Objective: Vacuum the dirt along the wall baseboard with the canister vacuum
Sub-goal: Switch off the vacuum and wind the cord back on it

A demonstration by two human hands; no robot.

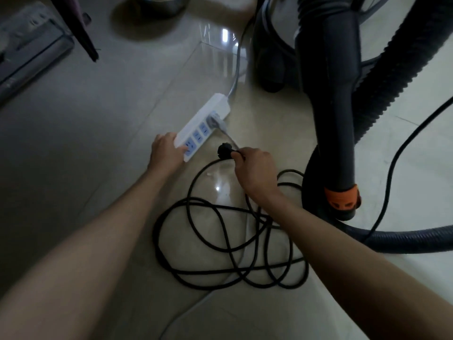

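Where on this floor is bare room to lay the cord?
Bare tile lies left of the white power strip, toward the grey flat object. It is crowded under the right hand: coiled black cord, then the dark ribbed vacuum hose.

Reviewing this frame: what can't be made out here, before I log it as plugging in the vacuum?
- Baseboard and dirt: not in the head view.
- Vacuum: body cut off by the top edge, behind the hose.
- Black plug: prongs too small and dark; right hand covers the cord behind it.
- Power strip: near end under the left hand.
- Metal bowl: cut off at top.
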